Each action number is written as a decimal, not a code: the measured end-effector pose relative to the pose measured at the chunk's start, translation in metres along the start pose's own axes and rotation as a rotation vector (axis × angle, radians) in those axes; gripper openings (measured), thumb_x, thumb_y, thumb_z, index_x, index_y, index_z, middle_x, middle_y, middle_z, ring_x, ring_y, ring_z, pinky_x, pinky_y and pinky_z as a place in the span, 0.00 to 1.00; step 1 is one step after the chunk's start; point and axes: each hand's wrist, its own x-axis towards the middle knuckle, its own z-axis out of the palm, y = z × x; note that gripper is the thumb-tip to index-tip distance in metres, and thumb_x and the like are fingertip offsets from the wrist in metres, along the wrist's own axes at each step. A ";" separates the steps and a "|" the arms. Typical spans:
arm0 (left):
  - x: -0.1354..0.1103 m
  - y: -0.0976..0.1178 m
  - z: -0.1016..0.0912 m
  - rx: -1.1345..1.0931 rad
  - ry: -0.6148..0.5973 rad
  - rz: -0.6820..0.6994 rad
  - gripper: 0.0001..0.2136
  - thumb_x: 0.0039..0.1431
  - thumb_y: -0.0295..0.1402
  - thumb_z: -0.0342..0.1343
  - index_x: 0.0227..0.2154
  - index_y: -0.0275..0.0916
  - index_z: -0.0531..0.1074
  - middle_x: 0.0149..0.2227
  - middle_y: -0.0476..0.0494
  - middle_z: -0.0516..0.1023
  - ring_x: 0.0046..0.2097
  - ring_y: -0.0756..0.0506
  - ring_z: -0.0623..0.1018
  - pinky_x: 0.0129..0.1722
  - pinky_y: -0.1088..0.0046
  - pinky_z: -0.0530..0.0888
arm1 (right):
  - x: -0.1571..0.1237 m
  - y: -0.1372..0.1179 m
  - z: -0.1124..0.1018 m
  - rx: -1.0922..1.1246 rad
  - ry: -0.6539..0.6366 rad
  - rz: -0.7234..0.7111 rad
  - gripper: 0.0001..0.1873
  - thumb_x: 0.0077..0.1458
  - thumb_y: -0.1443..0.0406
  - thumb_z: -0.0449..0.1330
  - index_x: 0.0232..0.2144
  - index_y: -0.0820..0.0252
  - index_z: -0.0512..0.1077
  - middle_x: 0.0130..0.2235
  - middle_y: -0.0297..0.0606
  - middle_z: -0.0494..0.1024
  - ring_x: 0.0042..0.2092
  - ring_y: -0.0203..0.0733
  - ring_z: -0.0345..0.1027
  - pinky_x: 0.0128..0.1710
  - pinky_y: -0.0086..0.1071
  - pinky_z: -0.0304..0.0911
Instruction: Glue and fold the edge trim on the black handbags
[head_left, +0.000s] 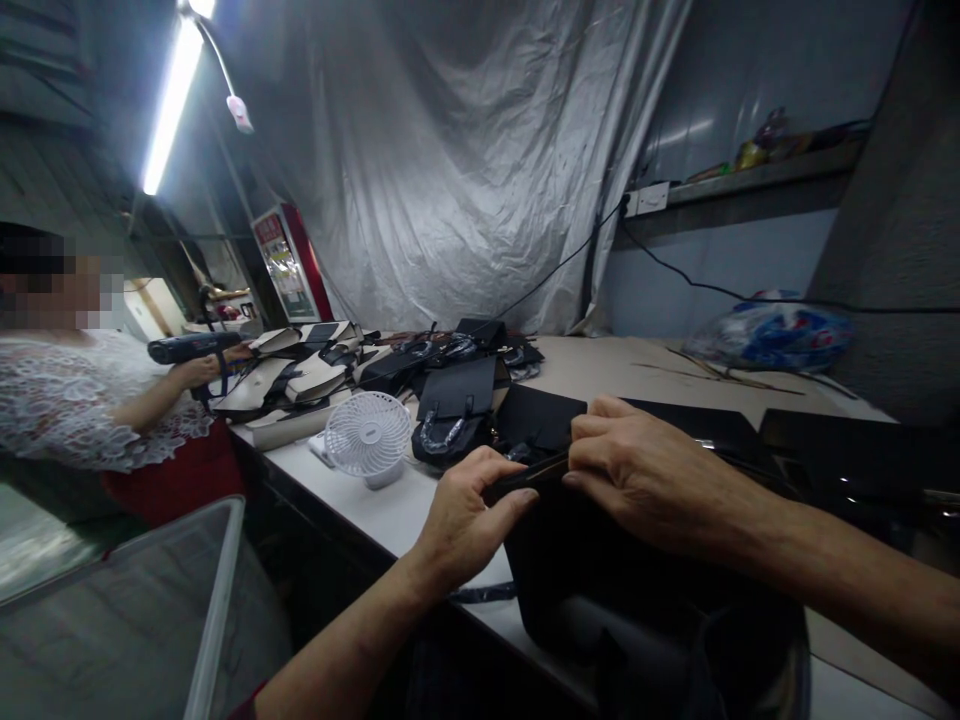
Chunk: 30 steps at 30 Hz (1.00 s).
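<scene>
A black bag (600, 580) stands at the near edge of the white worktable (375, 500), its open top facing me. My left hand (469, 515) is closed round the left end of the bag's upper rim. My right hand (649, 475) is curled over the same rim further right, fingers pressed down on it. Both hands grip the rim, a short gap apart. The inside of the bag is dark and I cannot make out what is in it.
A small white desk fan (367, 437) stands left of my hands. Black bags (457, 405) and beige pieces (300, 375) pile at the table's far left. A co-worker at the left holds a dark tool (191, 347). A glass-topped case (127, 600) sits low left.
</scene>
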 end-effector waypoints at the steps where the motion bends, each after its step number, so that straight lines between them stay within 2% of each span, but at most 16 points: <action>1: 0.000 0.001 0.000 0.003 0.001 0.003 0.07 0.60 0.30 0.62 0.40 0.39 0.80 0.36 0.47 0.75 0.41 0.47 0.74 0.42 0.72 0.68 | 0.000 -0.001 0.000 -0.012 0.009 0.014 0.17 0.61 0.69 0.61 0.20 0.60 0.71 0.30 0.37 0.72 0.37 0.43 0.58 0.38 0.37 0.53; 11: 0.001 0.002 0.002 0.030 0.019 0.018 0.06 0.61 0.31 0.60 0.39 0.39 0.80 0.34 0.48 0.73 0.39 0.48 0.74 0.40 0.71 0.67 | 0.008 -0.010 0.001 -0.083 -0.018 0.128 0.17 0.60 0.70 0.61 0.19 0.60 0.71 0.29 0.38 0.73 0.37 0.43 0.59 0.39 0.38 0.52; 17: -0.002 -0.001 0.003 0.023 0.041 0.018 0.05 0.59 0.31 0.61 0.38 0.38 0.80 0.33 0.48 0.72 0.36 0.49 0.72 0.36 0.73 0.66 | 0.005 -0.009 0.001 -0.101 0.018 0.065 0.14 0.59 0.69 0.62 0.21 0.59 0.72 0.29 0.36 0.73 0.38 0.44 0.58 0.37 0.39 0.49; 22: -0.003 -0.002 0.005 0.004 0.050 0.017 0.07 0.58 0.31 0.61 0.38 0.37 0.80 0.33 0.47 0.72 0.34 0.49 0.71 0.32 0.74 0.66 | 0.004 -0.007 0.005 -0.024 0.037 -0.008 0.11 0.56 0.68 0.67 0.23 0.58 0.73 0.30 0.32 0.74 0.40 0.43 0.60 0.37 0.38 0.47; 30: 0.000 0.002 0.008 0.009 0.040 0.079 0.10 0.61 0.31 0.61 0.44 0.39 0.81 0.33 0.47 0.72 0.37 0.48 0.73 0.37 0.73 0.69 | 0.008 -0.009 0.005 -0.004 0.061 -0.056 0.14 0.57 0.70 0.64 0.20 0.60 0.71 0.28 0.32 0.73 0.37 0.41 0.59 0.37 0.38 0.46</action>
